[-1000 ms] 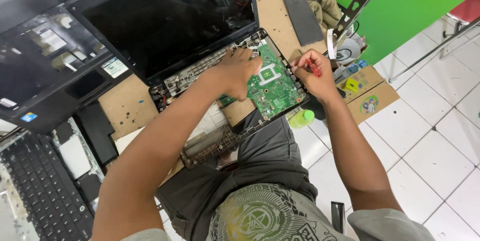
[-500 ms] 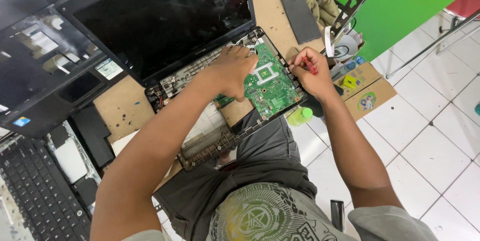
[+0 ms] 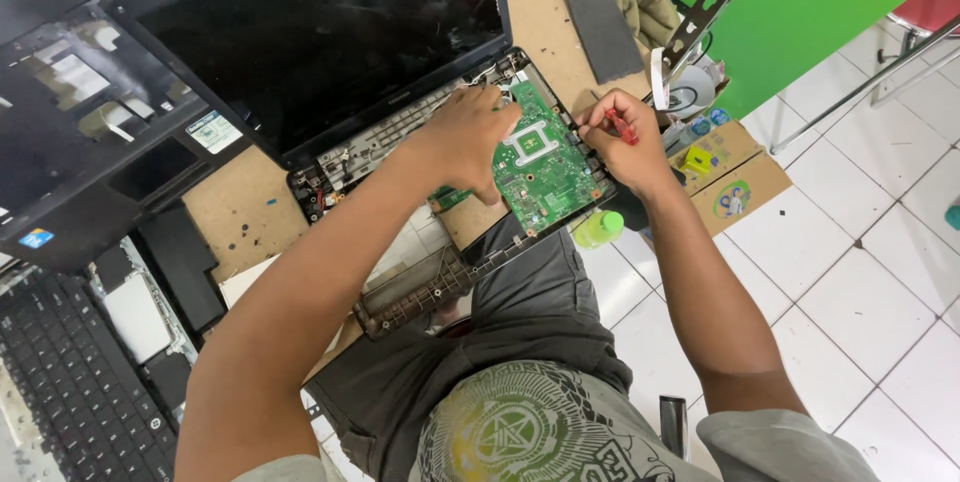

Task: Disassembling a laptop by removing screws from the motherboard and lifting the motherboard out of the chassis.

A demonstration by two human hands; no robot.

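Pressing left hand (image 3: 470,137) flat on green motherboard (image 3: 545,157) inside opened laptop base (image 3: 440,242), right hand (image 3: 625,142) at 3 o'clock closed around red screwdriver (image 3: 622,125); dark screen (image 3: 310,37) at 11 o'clock, cardboard box (image 3: 740,182) beyond

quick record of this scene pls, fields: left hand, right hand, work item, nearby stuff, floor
left hand: left hand pressing on the green circuit board
right hand: right hand gripping a red-handled screwdriver at the board's edge
work item: opened laptop, screen dark
nearby stuff: loose keyboard, cardboard box, small green bottle
floor: white tiled floor
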